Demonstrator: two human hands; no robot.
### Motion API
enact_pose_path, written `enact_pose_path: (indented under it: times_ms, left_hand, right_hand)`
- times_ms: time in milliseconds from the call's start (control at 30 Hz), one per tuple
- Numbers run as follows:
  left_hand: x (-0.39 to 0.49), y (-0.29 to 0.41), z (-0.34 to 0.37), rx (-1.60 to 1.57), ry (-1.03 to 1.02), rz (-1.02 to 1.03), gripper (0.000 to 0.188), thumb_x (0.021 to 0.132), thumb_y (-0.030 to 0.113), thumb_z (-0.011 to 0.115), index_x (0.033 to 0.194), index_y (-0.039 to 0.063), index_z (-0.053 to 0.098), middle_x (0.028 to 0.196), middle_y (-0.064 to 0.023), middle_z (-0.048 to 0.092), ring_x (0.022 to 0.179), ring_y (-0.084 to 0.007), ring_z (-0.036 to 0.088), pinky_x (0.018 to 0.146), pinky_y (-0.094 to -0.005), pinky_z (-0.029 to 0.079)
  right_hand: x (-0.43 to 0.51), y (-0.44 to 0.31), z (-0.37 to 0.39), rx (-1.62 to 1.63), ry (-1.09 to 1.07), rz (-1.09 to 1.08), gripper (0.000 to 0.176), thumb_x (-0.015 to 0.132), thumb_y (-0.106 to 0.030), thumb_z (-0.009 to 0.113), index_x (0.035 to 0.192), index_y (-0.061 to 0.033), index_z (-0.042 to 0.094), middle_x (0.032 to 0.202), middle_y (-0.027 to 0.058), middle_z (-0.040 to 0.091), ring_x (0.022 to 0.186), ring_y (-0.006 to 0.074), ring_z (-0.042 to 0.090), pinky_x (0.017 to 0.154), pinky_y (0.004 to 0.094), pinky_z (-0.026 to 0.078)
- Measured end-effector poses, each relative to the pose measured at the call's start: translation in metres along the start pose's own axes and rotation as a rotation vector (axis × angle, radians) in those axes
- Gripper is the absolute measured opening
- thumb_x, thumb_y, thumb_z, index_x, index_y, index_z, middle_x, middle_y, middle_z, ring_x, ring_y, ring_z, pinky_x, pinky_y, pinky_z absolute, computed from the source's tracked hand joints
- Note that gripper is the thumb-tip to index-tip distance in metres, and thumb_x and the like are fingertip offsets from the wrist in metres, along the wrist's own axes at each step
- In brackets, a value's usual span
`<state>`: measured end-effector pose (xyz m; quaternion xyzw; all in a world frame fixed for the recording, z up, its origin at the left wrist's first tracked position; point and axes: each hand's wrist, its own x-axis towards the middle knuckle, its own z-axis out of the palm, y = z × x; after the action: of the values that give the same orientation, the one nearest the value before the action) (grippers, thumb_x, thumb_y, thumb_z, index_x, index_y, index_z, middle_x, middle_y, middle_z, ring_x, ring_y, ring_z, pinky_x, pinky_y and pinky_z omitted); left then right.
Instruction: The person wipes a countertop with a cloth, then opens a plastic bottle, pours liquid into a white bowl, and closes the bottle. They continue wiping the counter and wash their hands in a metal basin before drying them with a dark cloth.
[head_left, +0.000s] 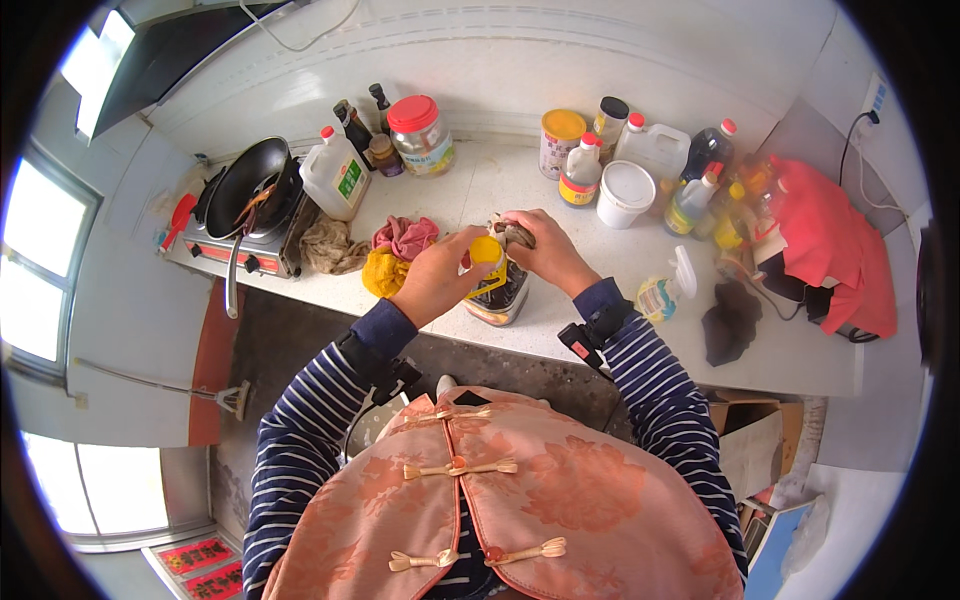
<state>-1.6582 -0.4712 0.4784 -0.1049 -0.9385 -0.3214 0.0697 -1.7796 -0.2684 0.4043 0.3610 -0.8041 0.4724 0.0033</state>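
A clear plastic jar (496, 309) with dark contents stands near the counter's front edge, in front of me. My left hand (442, 276) grips its yellow lid (486, 251) and yellow carry handle (491, 283) from the left side. Whether the lid sits fully on the jar is hidden by my hands. Bunched in the fingers of my right hand (549, 251) is a greyish-brown cloth (517, 235), close to the lid. Just left of my left hand lie a yellow cloth (385, 273), a pink cloth (405, 237) and a brown rag (330, 246).
A gas stove (240, 253) bearing a black wok (247, 187) is at left. Along the wall stand a red-lidded jar (421, 139), a white jug (334, 176), a white tub (625, 195) and several bottles. A spray bottle (666, 289), dark rag (731, 322) and red cloth (832, 240) lie right.
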Motion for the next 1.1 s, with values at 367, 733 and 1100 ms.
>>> enact_pose_path:
  times_ms: [367,733,1100]
  left_hand:
    - [0.009,-0.003,-0.003,0.064,-0.126,-0.038,0.051,0.097,0.033,0.075,0.139,0.008,0.061,0.095,-0.0156,0.072,0.086,-0.0299,0.071,0.077,-0.0414,0.055]
    - [0.011,-0.006,0.0,0.109,-0.128,-0.042,0.051,0.097,0.036,0.073,0.139,0.01,0.061,0.087,-0.016,0.069,0.081,-0.0333,0.071,0.072,-0.044,0.054]
    - [0.005,-0.003,0.002,0.117,-0.097,-0.047,0.052,0.1,0.033,0.072,0.143,0.008,0.059,0.096,-0.0174,0.071,0.082,-0.0301,0.068,0.076,-0.0401,0.054]
  right_hand:
    - [-0.083,-0.026,-0.007,0.055,0.033,0.136,0.05,0.082,-0.007,0.074,0.132,-0.0062,0.064,0.121,0.0163,0.056,0.112,0.0367,0.061,0.099,0.0434,0.053]
    - [-0.097,-0.037,0.008,-0.087,0.109,-0.017,0.053,0.081,-0.011,0.075,0.133,-0.0086,0.063,0.127,0.0162,0.054,0.118,0.0379,0.056,0.098,0.0464,0.053]
    - [-0.162,0.028,-0.005,-0.125,0.102,0.232,0.049,0.08,-0.016,0.076,0.127,-0.0083,0.066,0.118,0.0171,0.058,0.11,0.0387,0.06,0.094,0.0469,0.052]
